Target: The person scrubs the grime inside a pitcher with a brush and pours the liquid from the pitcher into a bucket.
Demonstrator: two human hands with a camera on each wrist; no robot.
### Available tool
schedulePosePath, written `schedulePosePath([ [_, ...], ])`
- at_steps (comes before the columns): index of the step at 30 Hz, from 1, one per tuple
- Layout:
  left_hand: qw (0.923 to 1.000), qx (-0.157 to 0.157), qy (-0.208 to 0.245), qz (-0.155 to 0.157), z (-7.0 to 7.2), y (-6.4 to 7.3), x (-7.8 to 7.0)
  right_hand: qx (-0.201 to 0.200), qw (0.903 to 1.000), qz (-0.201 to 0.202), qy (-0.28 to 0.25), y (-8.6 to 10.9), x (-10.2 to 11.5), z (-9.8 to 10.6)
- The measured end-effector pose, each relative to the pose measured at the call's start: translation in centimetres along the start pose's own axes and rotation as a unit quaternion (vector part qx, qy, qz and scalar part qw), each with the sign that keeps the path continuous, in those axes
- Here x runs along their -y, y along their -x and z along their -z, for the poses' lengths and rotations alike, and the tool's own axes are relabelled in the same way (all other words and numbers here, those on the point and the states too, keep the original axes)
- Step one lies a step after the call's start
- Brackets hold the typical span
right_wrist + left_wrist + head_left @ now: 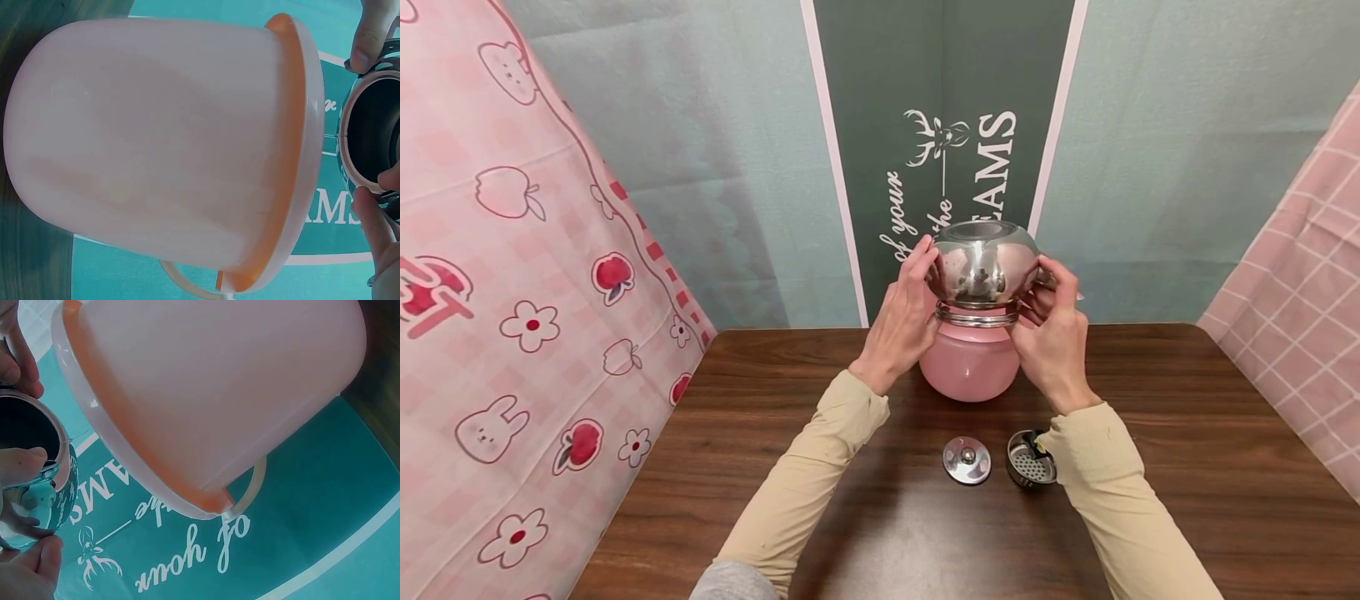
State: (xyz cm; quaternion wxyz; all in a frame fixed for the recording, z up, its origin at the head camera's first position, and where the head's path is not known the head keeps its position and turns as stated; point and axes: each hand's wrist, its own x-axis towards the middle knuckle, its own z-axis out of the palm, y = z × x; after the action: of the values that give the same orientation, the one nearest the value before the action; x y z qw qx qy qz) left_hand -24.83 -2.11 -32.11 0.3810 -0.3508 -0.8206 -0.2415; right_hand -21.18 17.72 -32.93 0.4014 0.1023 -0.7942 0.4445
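A shiny silver teapot (985,265) is held upside down, its flat base uppermost, over a pink bucket (970,372). My left hand (897,329) grips the teapot's left side, fingers spread up along its curve. On the other side my right hand (1051,337) grips it with bent fingers. From below, the teapot's round mouth shows dark inside in both wrist views, with thumbs at its rim (353,122). The bucket (237,394) stands between the wrist cameras and the far cloth. Whatever lies inside the bucket is hidden.
On the brown wooden table (880,550), nearer than the bucket, lie a silver lid (967,461) with a knob and a round perforated strainer (1032,468), partly behind my right sleeve. A green printed cloth (880,67) hangs behind; pink patterned cloths hang at both sides.
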Motion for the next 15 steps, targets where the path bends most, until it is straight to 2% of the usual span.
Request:
schedulePosePath([
  [15, 0.9999, -0.011, -0.006, -0.007, -0.02, -0.03, 0.03, -0.007, 1.0000, 0.005, -0.004, 0.06, 0.24, -0.02],
])
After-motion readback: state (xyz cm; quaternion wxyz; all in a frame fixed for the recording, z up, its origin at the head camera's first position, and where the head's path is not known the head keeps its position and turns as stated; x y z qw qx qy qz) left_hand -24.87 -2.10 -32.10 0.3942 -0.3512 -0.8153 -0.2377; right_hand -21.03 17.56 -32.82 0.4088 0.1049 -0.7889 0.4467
